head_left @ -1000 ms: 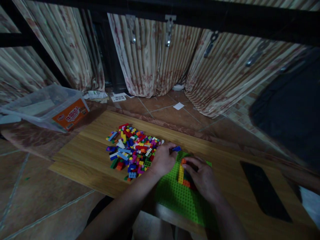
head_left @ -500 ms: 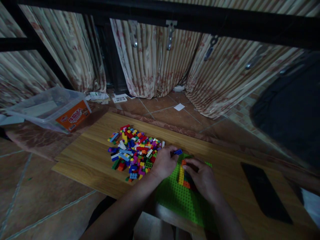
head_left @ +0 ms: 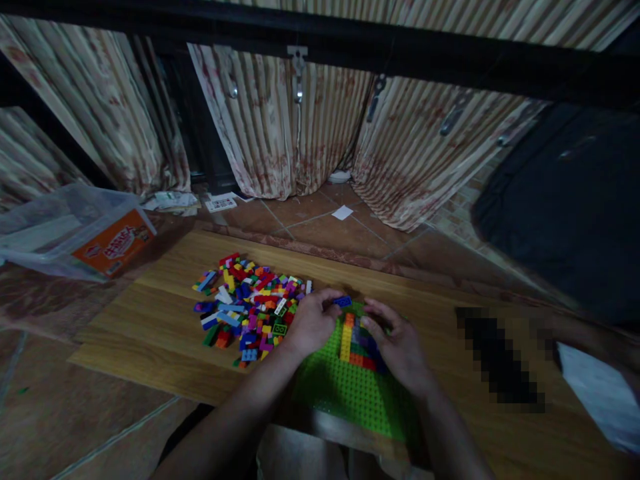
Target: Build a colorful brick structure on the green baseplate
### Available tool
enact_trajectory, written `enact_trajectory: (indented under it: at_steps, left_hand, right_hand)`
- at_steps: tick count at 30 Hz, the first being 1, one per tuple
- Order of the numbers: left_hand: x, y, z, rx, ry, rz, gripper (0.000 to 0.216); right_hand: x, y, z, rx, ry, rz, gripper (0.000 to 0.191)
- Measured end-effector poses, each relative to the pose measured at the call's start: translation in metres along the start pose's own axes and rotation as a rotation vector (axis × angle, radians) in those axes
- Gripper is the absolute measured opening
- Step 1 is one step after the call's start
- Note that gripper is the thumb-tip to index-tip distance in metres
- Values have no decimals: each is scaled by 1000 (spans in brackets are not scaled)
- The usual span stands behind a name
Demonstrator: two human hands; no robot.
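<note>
A blue toy brick [head_left: 343, 301] is pinched between the thumb and fingers of my left hand [head_left: 316, 321], above the far edge of the green studded baseplate [head_left: 345, 390]. My right hand [head_left: 397, 340] is over the plate's right side, its thumb and fingers apart and bent, with nothing visible between them. Beside its fingers, a low block of joined bricks [head_left: 346, 341] sits on the plate, with yellow, orange, red, green and dark blue pieces. My right hand hides part of this block. Left of my left hand lies a pile of loose, mixed-colour bricks [head_left: 250, 303].
A wooden table [head_left: 150, 333] carries the bricks and plate. At far left stands a clear plastic bin [head_left: 65, 233] with an orange label. A dark, pixelated flat object [head_left: 500, 360] lies on the table at right. Striped curtains [head_left: 320, 127] hang behind, with papers [head_left: 220, 202] on the floor.
My right hand has come off the orange brick at the block's far end, and its fingers have spread. My left hand still holds the blue brick. The view has shifted to the right.
</note>
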State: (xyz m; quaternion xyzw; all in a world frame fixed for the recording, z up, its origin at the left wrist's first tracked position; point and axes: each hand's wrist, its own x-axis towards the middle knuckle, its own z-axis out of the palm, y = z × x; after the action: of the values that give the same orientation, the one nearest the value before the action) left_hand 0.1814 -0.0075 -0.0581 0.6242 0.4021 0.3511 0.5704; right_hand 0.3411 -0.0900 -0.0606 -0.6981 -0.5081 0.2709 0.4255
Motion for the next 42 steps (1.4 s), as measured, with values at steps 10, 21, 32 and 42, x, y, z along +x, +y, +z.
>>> enact_trajectory:
  at_steps: [10,21,32,42]
  left_hand:
    - [-6,14,13,-503,-179,-130,32]
    - [-5,18,12,-589,-207,-219,45]
    - [7,-5,2,81,-75,-33,20]
    - [4,-8,9,235,-205,-50,30]
  right_hand:
    - [0,-23,7,368,-9,-33,31]
    - [0,-25,5,574,64,-15,26]
    - [3,-5,-18,-133,-29,-164,26]
    - [2,-7,-2,-309,-118,-217,31]
